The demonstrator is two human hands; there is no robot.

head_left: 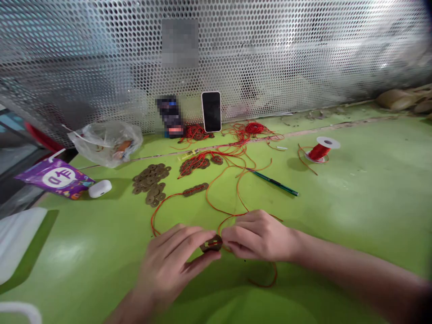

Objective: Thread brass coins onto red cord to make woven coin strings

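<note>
Between the thumb and fingers of my left hand [175,256] are round bronze coins with square holes [212,243], red cord passing across them. My right hand [259,236] is closed in a pinch right beside the coins, on the red cord [221,223]; its fingertips are partly hidden. A loose cord end curls on the table below my right wrist. Ahead of my left hand, a short row of coins threaded on red cord [195,189] lies flat. Farther left is a heap of loose coins [150,180]. Finished-looking corded coins [195,165] sit behind the row.
A green pen [275,182] and a spool of red cord [318,152] lie to the right. Phones, one white-edged [211,112], lean on the perforated metal panel [270,58]. Leftward are a plastic bag [108,141], purple packet [57,177] and white case [100,188]. Tangled red cord [253,129] lies behind.
</note>
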